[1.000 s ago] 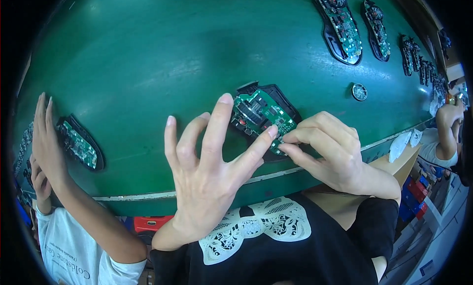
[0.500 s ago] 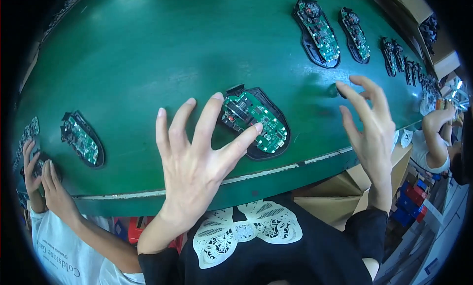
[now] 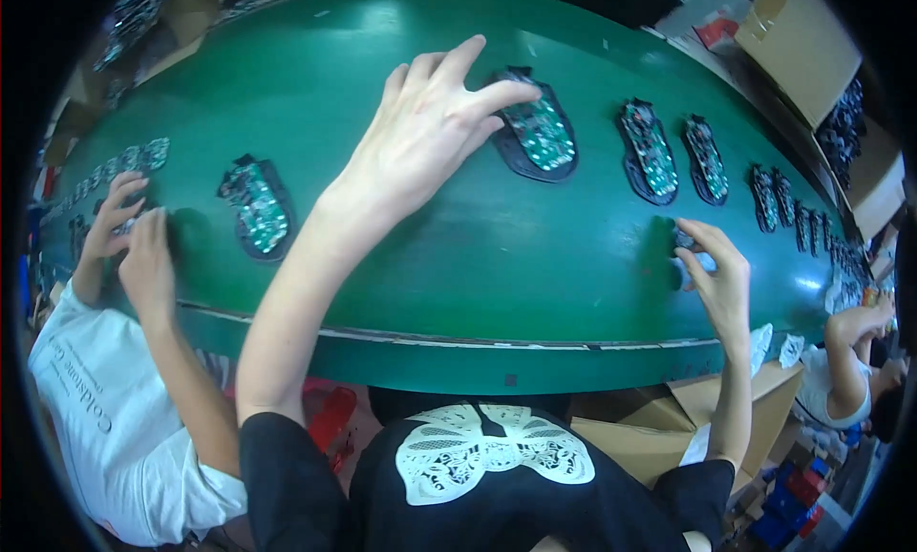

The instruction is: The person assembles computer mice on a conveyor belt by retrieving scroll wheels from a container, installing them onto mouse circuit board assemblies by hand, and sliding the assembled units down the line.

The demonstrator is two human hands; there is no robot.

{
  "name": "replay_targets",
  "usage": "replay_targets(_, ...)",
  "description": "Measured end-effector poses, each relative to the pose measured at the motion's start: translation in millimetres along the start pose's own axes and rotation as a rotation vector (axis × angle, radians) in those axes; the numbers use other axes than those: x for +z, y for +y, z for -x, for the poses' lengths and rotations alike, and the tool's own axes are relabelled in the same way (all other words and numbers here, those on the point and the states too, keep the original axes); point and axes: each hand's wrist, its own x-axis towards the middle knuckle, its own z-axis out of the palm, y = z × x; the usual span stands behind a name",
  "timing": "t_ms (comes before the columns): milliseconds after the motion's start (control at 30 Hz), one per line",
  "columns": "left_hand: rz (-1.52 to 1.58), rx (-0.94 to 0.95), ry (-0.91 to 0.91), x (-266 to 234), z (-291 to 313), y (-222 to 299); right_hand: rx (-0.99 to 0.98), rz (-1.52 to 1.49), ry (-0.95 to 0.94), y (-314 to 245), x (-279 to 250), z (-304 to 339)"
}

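Over the far part of the green table, my left hand reaches with fingers spread. Its thumb side overlaps a circuit-board assembly, a green board lying in a dark, elongated shell. Whether the fingertips touch it or hover over it, I cannot tell. Farther right and nearer the table's front edge, my right hand pinches a small dark part between thumb and fingers. The part is mostly hidden, with something bluish beside it.
More board assemblies run in a row toward the right. Another assembly lies at left, near a co-worker's hands. An opened cardboard box stands below the front edge; another carton is at far right.
The assembly under my left hand has moved away from the front edge, toward the row. My left arm has stretched forward. My right hand has closed from spread fingers into a pinch. The view has shifted.
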Motion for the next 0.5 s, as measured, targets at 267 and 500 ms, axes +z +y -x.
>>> replay_targets(267, -0.045, -0.579, 0.011, -69.9, 121.8, -20.2, 0.173, -0.713, -0.25, -70.5, -17.9, -5.5)
replay_targets(500, -0.095, -0.661, -0.045, -62.6, 144.5, -6.2, -0.009, -0.7, -0.348, -128.1, 15.5, -32.3)
